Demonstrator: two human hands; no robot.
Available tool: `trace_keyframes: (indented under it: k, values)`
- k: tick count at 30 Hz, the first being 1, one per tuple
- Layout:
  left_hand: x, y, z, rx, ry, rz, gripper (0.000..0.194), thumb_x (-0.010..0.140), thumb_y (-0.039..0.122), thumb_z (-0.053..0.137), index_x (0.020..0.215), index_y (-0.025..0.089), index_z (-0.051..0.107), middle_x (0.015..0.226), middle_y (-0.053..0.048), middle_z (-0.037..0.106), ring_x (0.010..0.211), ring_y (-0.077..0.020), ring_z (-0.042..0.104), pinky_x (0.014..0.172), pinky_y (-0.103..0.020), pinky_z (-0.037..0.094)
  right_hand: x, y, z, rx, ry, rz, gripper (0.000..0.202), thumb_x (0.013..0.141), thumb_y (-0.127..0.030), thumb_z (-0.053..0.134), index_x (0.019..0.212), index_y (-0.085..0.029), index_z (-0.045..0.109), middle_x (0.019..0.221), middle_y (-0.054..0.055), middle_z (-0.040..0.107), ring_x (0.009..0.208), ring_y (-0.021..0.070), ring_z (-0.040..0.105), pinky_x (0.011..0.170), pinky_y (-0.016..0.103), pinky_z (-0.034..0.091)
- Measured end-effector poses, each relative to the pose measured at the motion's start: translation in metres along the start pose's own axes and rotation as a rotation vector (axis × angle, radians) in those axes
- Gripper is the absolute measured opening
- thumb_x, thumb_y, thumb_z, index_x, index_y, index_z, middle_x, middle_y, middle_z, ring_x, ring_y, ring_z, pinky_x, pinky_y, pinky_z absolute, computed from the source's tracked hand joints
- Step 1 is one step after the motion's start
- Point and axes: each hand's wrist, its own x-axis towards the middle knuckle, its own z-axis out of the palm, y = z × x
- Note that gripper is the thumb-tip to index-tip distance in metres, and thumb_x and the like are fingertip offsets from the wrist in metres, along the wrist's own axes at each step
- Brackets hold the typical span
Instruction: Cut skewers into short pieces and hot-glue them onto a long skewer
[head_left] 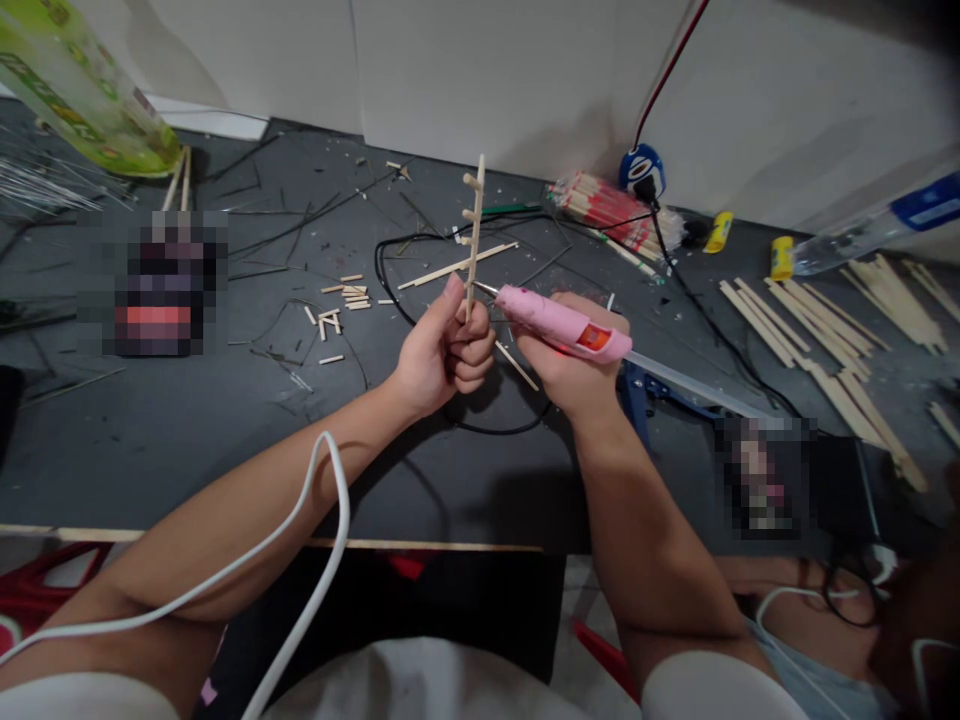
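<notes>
My left hand (450, 345) is closed around the lower end of a thin wooden stick (478, 215), which stands nearly upright. Several short wooden pegs stick out from its left side. A pink glue gun (559, 320) is gripped in my right hand (574, 365), with a clear glue stick (697, 380) coming out of its back. The nozzle meets or almost touches the stick just above my left fingers; I cannot tell which. Short cut stick pieces (352, 295) lie on the dark table left of my left hand.
A red-and-clear pack of sticks (615, 212) lies near the wall by a blue round socket (643, 172) with a black cable. Loose flat sticks (825, 320) and a plastic bottle (855, 238) are at right. A green bag (90, 90) stands back left. A white cable (330, 520) crosses my left arm.
</notes>
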Motion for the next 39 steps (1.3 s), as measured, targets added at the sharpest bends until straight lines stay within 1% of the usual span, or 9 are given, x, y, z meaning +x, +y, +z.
trace_keyframes:
  k: [9, 18, 25, 32, 36, 39]
  values:
    - [0.0008, -0.0016, -0.0017, 0.022, -0.001, 0.003, 0.062, 0.095, 0.075, 0.053, 0.069, 0.022, 0.034, 0.055, 0.01, 0.024, 0.037, -0.0037, 0.018, 0.037, -0.017, 0.011, -0.0003, 0.0016, 0.0004, 0.008, -0.002, 0.015, 0.03, 0.072, -0.016, 0.074, 0.057, -0.023, 0.049, 0.055, -0.004, 0.049, 0.052, 0.0116, 0.044, 0.049, 0.03, 0.033]
    - [0.0005, -0.0014, -0.0013, 0.023, -0.02, 0.018, 0.062, 0.099, 0.074, 0.046, 0.067, 0.021, 0.034, 0.054, 0.01, 0.024, 0.037, -0.0037, 0.017, 0.038, -0.016, 0.013, 0.0003, 0.0019, 0.0003, -0.019, -0.006, -0.004, 0.027, 0.072, -0.015, 0.071, 0.056, -0.023, 0.05, 0.055, -0.004, 0.049, 0.051, 0.0113, 0.044, 0.05, 0.029, 0.032]
    - [0.0002, -0.0002, -0.0004, -0.058, 0.017, 0.002, 0.063, 0.099, 0.074, 0.045, 0.067, 0.021, 0.034, 0.055, 0.009, 0.025, 0.037, -0.0037, 0.018, 0.038, -0.017, 0.01, -0.0009, 0.0022, 0.0005, -0.056, -0.011, -0.043, 0.028, 0.071, -0.014, 0.071, 0.057, -0.022, 0.048, 0.055, -0.004, 0.048, 0.051, 0.011, 0.044, 0.051, 0.029, 0.033]
    - [0.0006, 0.0002, -0.0016, -0.004, -0.014, 0.03, 0.063, 0.101, 0.073, 0.042, 0.066, 0.021, 0.035, 0.054, 0.009, 0.024, 0.037, -0.0037, 0.017, 0.038, -0.016, 0.011, -0.0009, 0.0002, 0.0001, -0.047, -0.026, -0.056, 0.025, 0.071, -0.014, 0.072, 0.058, -0.022, 0.051, 0.055, -0.004, 0.052, 0.052, 0.0106, 0.045, 0.051, 0.028, 0.034]
    - [0.0008, 0.0018, -0.0012, -0.029, 0.004, 0.01, 0.064, 0.1, 0.074, 0.044, 0.066, 0.021, 0.033, 0.054, 0.009, 0.024, 0.037, -0.0037, 0.018, 0.038, -0.016, 0.011, -0.0004, 0.0027, -0.0006, -0.037, -0.033, -0.045, 0.028, 0.075, -0.019, 0.074, 0.058, -0.022, 0.052, 0.056, -0.004, 0.052, 0.052, 0.0108, 0.045, 0.051, 0.028, 0.034]
    - [0.0005, 0.0028, -0.0014, -0.054, 0.009, 0.004, 0.064, 0.099, 0.074, 0.045, 0.066, 0.022, 0.032, 0.055, 0.009, 0.024, 0.037, -0.0037, 0.019, 0.038, -0.016, 0.012, 0.0014, 0.0086, -0.0019, -0.016, -0.01, -0.059, 0.031, 0.077, -0.022, 0.076, 0.058, -0.022, 0.052, 0.056, -0.003, 0.052, 0.053, 0.0118, 0.047, 0.054, 0.03, 0.037]
